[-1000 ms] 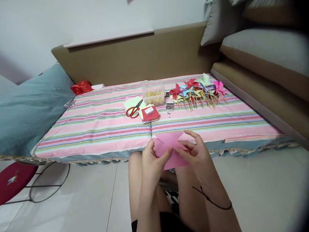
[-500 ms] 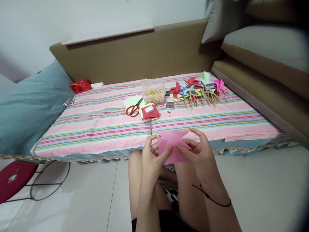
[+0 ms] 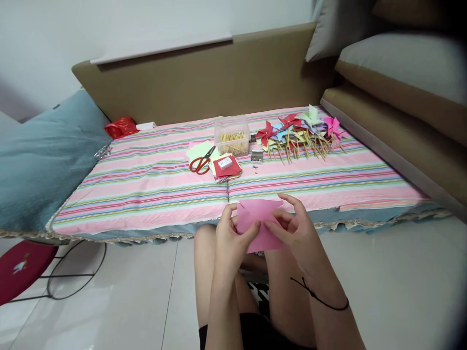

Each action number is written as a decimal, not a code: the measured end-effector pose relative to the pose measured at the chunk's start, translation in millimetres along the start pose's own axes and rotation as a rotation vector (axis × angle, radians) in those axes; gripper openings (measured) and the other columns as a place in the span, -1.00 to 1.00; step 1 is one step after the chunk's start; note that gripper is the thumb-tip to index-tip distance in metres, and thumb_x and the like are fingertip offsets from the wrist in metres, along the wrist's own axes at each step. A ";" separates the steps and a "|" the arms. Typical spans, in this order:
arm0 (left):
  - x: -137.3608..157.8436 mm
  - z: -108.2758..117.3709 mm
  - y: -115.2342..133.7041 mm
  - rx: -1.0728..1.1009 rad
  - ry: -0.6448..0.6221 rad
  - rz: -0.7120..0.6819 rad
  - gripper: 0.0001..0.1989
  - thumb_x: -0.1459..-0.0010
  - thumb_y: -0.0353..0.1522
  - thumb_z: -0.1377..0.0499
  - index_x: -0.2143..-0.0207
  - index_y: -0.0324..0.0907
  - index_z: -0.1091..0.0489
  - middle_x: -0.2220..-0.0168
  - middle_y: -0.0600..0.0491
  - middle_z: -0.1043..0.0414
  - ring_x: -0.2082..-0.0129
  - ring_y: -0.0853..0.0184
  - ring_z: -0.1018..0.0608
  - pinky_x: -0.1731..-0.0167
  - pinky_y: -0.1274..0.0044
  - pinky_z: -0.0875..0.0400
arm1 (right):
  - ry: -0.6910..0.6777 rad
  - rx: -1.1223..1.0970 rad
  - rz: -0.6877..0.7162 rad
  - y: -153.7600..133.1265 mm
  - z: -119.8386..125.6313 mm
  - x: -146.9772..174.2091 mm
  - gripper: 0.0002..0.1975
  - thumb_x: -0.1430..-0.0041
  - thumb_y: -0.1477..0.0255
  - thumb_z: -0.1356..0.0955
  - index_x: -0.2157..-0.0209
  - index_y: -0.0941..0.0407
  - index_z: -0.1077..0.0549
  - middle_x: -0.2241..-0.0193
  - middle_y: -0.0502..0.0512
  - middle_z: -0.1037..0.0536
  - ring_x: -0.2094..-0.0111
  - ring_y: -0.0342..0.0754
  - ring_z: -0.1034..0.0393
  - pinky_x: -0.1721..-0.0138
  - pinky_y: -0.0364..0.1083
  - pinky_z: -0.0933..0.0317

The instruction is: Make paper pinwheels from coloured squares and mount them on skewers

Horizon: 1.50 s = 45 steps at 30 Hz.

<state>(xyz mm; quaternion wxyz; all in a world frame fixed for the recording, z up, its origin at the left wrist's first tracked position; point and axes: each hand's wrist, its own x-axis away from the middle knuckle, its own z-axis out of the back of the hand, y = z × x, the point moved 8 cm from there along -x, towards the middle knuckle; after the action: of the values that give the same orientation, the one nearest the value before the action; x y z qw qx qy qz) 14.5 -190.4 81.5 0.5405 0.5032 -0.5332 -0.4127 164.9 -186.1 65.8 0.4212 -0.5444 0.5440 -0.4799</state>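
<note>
A square of pink paper (image 3: 263, 238) with slits at its corners is held above my knees. My left hand (image 3: 231, 233) grips its left side, the thumb lying on the front near the middle. From the right, my right hand (image 3: 294, 226) pinches the sheet, thumb also close to the centre and index finger raised by the top right corner. The fingers behind the paper are partly hidden. Beyond the hands lie a stack of coloured paper squares (image 3: 233, 170) with a small white box (image 3: 225, 163) on top, and red-handled scissors (image 3: 200, 165).
On the striped cloth (image 3: 146, 194) stand a clear tub of wooden sticks (image 3: 233, 145) and a small open box of metal pieces (image 3: 257, 156). Finished paper pinwheels (image 3: 299, 133) lie in a pile at the right. A red bag (image 3: 122, 128) sits far left; a red stool (image 3: 25, 270) is on the floor.
The paper's right side has opened out flatter, where a notch showed before. My right hand has shifted slightly left. The view has tilted a little.
</note>
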 end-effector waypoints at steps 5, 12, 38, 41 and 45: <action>0.4 -1.0 -2.1 -0.015 -0.007 0.021 -0.59 0.07 -0.31 -0.35 0.18 -0.14 -0.28 0.42 0.10 -0.54 0.52 0.39 -0.53 0.55 0.63 -0.34 | 0.010 0.003 -0.009 0.0 2.2 -0.6 -0.31 0.04 0.29 -0.48 -0.11 0.00 -0.19 0.44 -0.06 -0.50 0.37 -0.07 -0.43 0.31 -0.07 -0.33; 0.4 -3.3 -0.3 0.002 -0.032 0.035 -0.63 0.09 -0.32 -0.36 0.25 -0.13 -0.29 0.54 0.19 -0.49 0.62 0.44 -0.45 0.61 0.65 -0.27 | 0.031 0.027 -0.028 0.9 5.8 0.4 -0.29 0.05 0.29 -0.49 -0.12 0.02 -0.19 0.41 -0.02 -0.52 0.32 -0.04 -0.45 0.29 -0.05 -0.35; -4.0 8.1 -9.4 0.085 -0.141 0.066 -0.62 0.10 -0.42 -0.37 0.23 -0.16 -0.32 0.47 0.07 -0.56 0.43 0.37 -0.57 0.35 0.55 -0.39 | -0.109 0.302 -0.112 4.4 11.5 3.8 -0.34 0.05 0.35 -0.47 -0.11 0.03 -0.26 0.52 -0.07 -0.52 0.44 -0.06 -0.44 0.37 -0.09 -0.30; -7.3 7.9 -12.1 0.071 -0.117 0.053 -0.57 0.18 -0.43 -0.41 0.24 -0.18 -0.33 0.46 0.10 -0.52 0.46 0.40 -0.53 0.39 0.57 -0.38 | -0.158 0.236 -0.137 5.2 7.0 4.6 -0.31 0.02 0.34 -0.46 -0.14 0.03 -0.20 0.51 -0.08 -0.51 0.43 -0.07 -0.44 0.38 -0.10 -0.28; -8.3 8.6 -9.0 0.053 -0.085 0.022 -0.55 0.28 -0.44 -0.45 0.29 -0.18 -0.38 0.37 0.07 -0.49 0.34 0.35 -0.52 0.33 0.56 -0.38 | -0.222 0.117 -0.164 4.3 1.4 6.2 -0.28 0.00 0.33 -0.46 -0.16 0.03 -0.13 0.52 -0.11 -0.49 0.47 -0.10 -0.41 0.42 -0.12 -0.25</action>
<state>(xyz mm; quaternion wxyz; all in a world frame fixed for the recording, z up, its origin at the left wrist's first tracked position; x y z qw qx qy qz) 6.0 -184.5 70.7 0.5084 0.4936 -0.5717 -0.4135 165.2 -192.6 61.7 0.4692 -0.6114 0.4187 -0.4803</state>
